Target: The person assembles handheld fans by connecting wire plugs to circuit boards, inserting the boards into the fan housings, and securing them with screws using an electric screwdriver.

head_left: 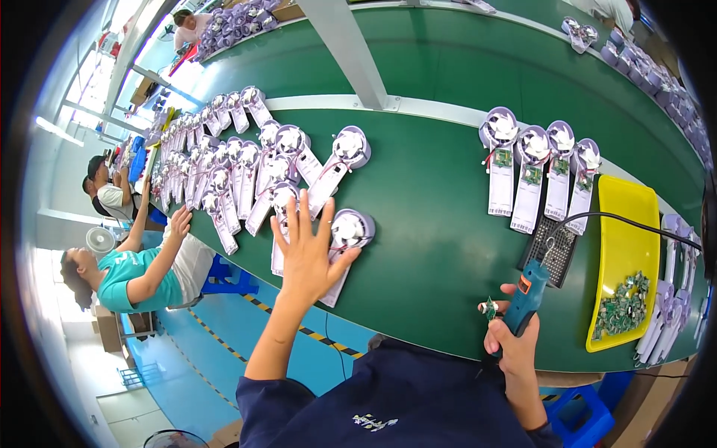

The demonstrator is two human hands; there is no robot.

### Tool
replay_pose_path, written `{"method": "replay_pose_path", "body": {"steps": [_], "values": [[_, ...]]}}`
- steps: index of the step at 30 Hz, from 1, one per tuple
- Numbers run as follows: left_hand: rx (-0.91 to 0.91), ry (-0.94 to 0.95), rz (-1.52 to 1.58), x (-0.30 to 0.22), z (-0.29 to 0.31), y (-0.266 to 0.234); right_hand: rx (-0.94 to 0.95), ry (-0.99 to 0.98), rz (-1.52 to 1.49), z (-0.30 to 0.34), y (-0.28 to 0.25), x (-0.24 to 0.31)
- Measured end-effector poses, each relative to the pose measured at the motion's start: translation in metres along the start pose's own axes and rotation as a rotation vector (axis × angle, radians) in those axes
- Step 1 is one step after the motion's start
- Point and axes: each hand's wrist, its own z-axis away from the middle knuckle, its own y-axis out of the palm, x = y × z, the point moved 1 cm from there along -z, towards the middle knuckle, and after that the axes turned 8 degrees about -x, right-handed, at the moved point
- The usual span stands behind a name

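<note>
My left hand [308,250] is spread with fingers apart, reaching over a group of lilac fan housings at the table's near edge. Its thumb is beside the round head of the nearest fan housing [352,228], perhaps touching it. My right hand [515,340] is closed around a teal electric screwdriver [527,295] with an orange switch and a wire hook on its upper end. A small green circuit board [489,308] sticks out at the fingers of that same hand. The screwdriver's bit is hidden.
Four-odd housings with green boards, such as this fan housing [532,175], lie at the right. Beyond the black perforated tray [559,243], a yellow tray [631,198] holds many boards. A black cable [620,215] crosses it. At left, another person [138,272] sits along the green table [426,246].
</note>
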Motion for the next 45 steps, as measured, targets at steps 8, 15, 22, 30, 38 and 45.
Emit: {"method": "replay_pose_path", "body": {"steps": [8, 15, 22, 30, 38, 45], "values": [[-0.104, 0.151, 0.019, -0.016, -0.071, 0.010, -0.013, 0.011, 0.048, 0.002, -0.004, 0.002], [-0.197, 0.076, 0.312, -0.046, -0.058, 0.036, -0.043, 0.012, 0.057, 0.003, -0.010, 0.000], [-0.141, -0.099, 0.178, -0.051, -0.072, 0.035, -0.016, 0.068, 0.035, -0.002, -0.011, 0.003], [-0.066, -0.053, 0.283, -0.029, -0.083, 0.035, 0.015, 0.071, 0.013, 0.000, -0.013, -0.001], [0.058, 0.204, 0.314, -0.047, -0.025, 0.006, 0.031, 0.059, 0.013, -0.002, -0.013, 0.002], [0.053, 0.050, 0.305, -0.051, 0.029, -0.009, 0.046, 0.036, 0.023, -0.006, -0.015, 0.000]]}}
